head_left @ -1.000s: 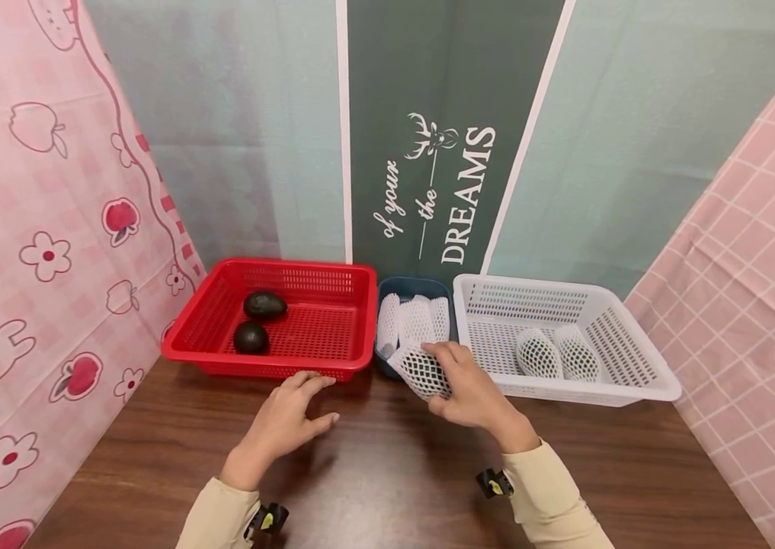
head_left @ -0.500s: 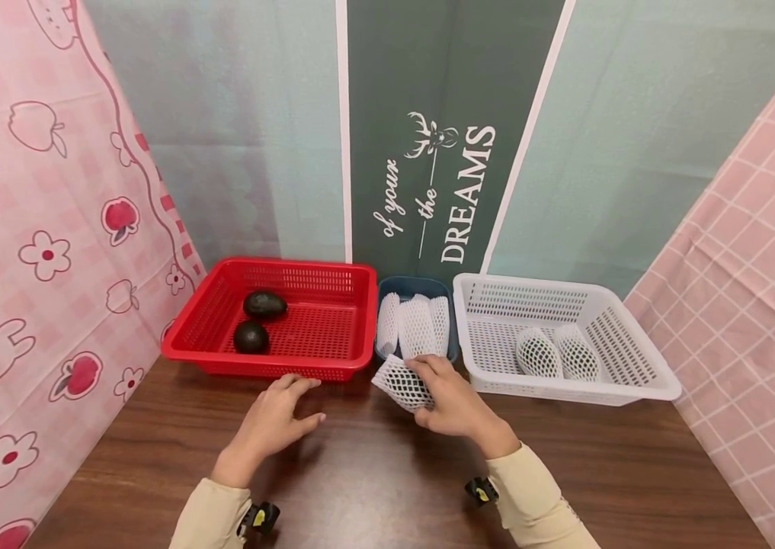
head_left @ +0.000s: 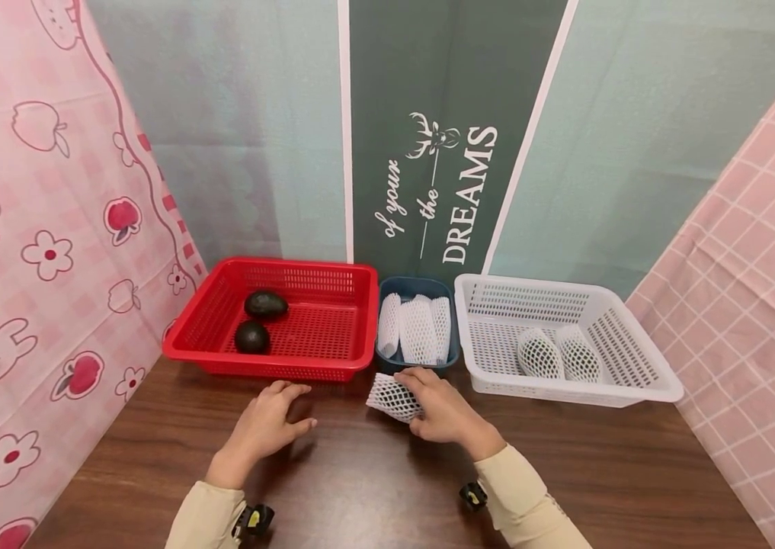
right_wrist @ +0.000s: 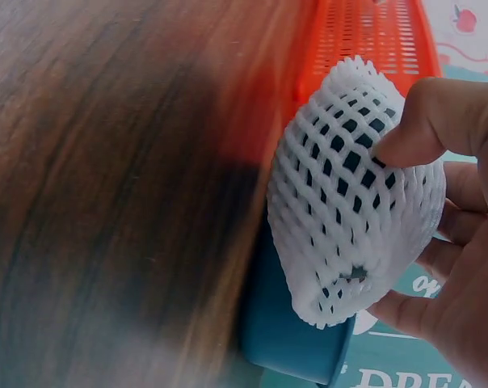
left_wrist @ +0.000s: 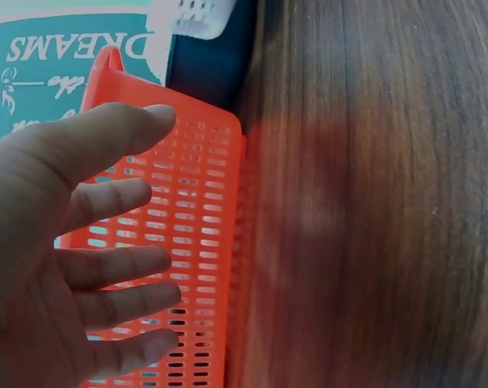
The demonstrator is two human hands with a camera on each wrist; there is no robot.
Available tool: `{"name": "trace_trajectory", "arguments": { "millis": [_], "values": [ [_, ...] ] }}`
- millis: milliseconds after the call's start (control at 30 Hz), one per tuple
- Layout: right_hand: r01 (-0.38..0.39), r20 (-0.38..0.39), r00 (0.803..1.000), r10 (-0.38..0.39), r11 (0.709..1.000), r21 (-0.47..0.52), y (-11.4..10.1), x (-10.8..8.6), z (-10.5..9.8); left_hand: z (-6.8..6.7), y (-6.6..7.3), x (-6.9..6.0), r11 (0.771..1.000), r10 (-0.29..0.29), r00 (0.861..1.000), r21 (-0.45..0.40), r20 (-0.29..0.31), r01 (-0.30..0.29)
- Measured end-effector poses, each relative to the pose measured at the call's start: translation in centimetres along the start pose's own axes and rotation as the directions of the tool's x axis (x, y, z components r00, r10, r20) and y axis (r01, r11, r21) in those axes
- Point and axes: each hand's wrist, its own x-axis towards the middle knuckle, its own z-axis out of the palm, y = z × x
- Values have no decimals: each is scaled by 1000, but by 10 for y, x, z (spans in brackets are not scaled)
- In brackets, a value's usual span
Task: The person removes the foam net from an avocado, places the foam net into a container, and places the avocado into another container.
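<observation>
My right hand [head_left: 445, 408] grips an avocado in a white foam net sleeve [head_left: 394, 398], in front of the blue bin. In the right wrist view the thumb presses on the netted avocado [right_wrist: 349, 194], and dark skin shows through the mesh. My left hand [head_left: 265, 427] holds nothing; its fingers are spread and relaxed in front of the red basket [head_left: 270, 367]. Two bare dark avocados [head_left: 267, 304] lie in that basket. The blue bin [head_left: 421, 284] holds several white foam net sleeves [head_left: 417, 328]. Two netted avocados [head_left: 539, 354] lie side by side in the white basket [head_left: 497, 387].
All three containers stand in a row along the back of the brown wooden table [head_left: 360, 488]. A green curtain [head_left: 456, 76] with lettering hangs behind them. Pink patterned cloth [head_left: 37, 305] borders the left side, and pink checked cloth [head_left: 757, 305] the right.
My right hand has drawn the netted avocado toward me and left, away from the blue bin's front edge. My left hand has shifted slightly left and toward me, still empty.
</observation>
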Motion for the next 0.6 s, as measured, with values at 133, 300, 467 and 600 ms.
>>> {"name": "trace_trajectory", "arguments": {
  "millis": [133, 300, 467, 600],
  "values": [
    [-23, 48, 999, 23, 1000, -1, 1, -1, 5, 2, -2, -1, 999, -31, 999, -13, 25, 31],
    [-43, 70, 997, 43, 999, -7, 1, -1, 9, 5, -4, -1, 999, -46, 998, -24, 37, 47],
    [-51, 78, 996, 50, 999, 7, 2, -1, 9, 4, -3, -1, 999, -43, 999, -27, 32, 44],
    [-35, 74, 997, 36, 999, -9, 2, -1, 8, 3, 1, 0, 998, -52, 998, -39, 31, 54]
  ]
}}
